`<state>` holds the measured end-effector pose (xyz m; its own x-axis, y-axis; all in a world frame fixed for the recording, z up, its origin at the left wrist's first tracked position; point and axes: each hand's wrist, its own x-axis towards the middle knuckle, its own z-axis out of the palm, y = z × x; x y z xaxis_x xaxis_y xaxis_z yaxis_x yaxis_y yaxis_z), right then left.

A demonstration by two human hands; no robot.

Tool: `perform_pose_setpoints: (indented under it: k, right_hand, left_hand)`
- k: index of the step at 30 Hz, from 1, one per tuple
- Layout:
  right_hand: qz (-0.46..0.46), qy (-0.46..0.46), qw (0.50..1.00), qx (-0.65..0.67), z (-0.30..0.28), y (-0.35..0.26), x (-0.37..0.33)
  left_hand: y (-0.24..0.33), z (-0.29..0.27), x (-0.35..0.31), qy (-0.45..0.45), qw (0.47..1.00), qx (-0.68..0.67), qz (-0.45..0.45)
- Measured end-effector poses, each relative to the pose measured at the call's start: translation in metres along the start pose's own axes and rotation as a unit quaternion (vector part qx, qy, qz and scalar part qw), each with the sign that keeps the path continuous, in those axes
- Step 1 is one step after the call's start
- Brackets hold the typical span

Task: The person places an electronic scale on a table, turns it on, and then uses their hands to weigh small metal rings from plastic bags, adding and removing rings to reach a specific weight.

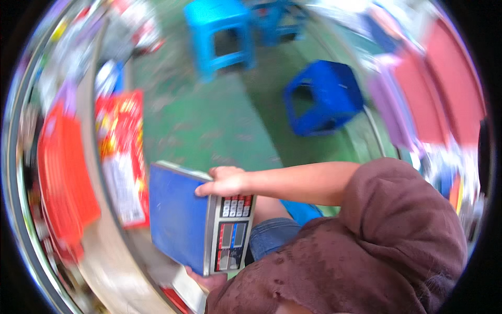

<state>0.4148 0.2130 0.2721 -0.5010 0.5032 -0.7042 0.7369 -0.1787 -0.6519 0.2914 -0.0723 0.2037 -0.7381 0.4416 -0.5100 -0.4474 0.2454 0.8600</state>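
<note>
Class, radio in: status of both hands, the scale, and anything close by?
Right hand gripping scale at upper edge. Left hand at lower edge, partly hidden. Blue platform and keypad facing camera. Red packet close by, picture left.

You are holding an electronic counter scale (196,225) tilted, its flat blue platform turned up toward your view; the pale-framed panel, with red and white keys and greyish display windows, sits nearest your body.
</note>
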Motion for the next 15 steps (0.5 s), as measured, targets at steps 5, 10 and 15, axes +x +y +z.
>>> perform_pose_setpoints:
  k: [5,10,15]
  right_hand:
    - [0.002,0.182,0.972,0.147,0.032,0.057,-0.134]
    - [-0.083,0.283,0.926,0.235,0.056,0.09,-0.19]
    - [-0.151,0.354,0.894,0.231,0.082,0.106,-0.298]
  left_hand:
    - [0.054,-0.003,-0.029,-0.059,0.965,-0.119,-0.228]
    - [0.059,0.024,-0.032,-0.068,0.989,-0.067,0.112]
    - [0.102,0.014,-0.135,-0.164,0.982,-0.05,0.083]
